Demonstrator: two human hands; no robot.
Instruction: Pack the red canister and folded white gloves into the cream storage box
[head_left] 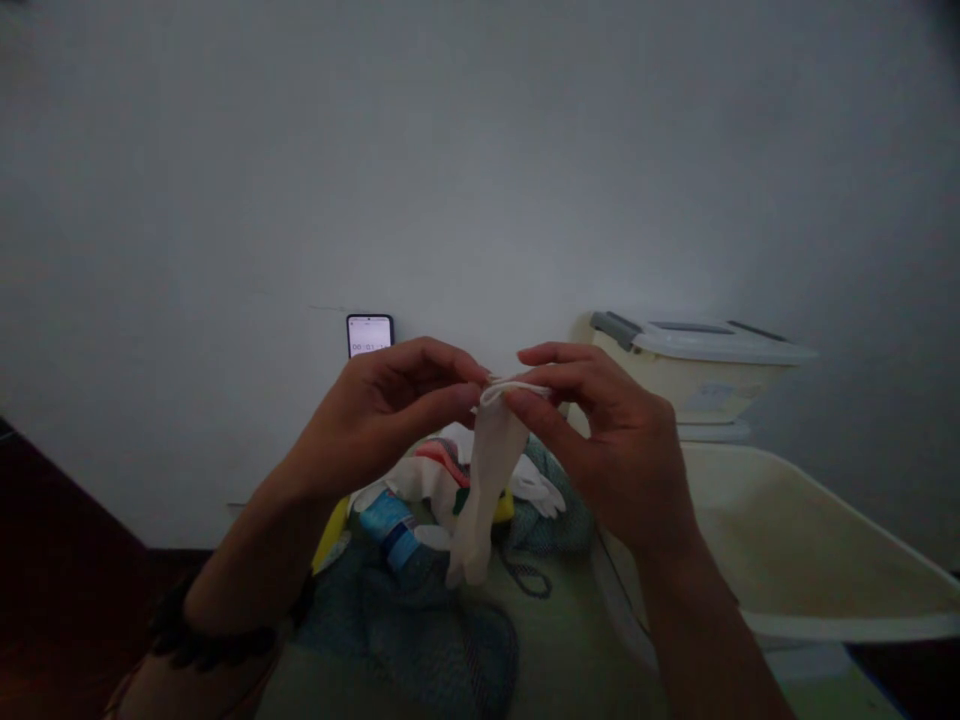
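Observation:
A pair of white socks [491, 465] hangs toes down in front of me, one sock laid over the other. My left hand [390, 415] pinches the left edge of the cuffs between thumb and fingers. At the right side of the cuffs, my right hand [611, 430] grips the folded edge with thumb and index finger. Behind and below the socks lies a heap with a white glove [541, 490], a blue packet [388, 525], a red piece of cloth [442, 458] and a dark teal knitted cloth [405, 620].
A phone [370, 333] showing a timer leans against the wall. On the right stands an open cream bin [810, 540], with a lidded storage box [705, 380] behind it. A greenish tabletop [574, 640] lies beneath the heap.

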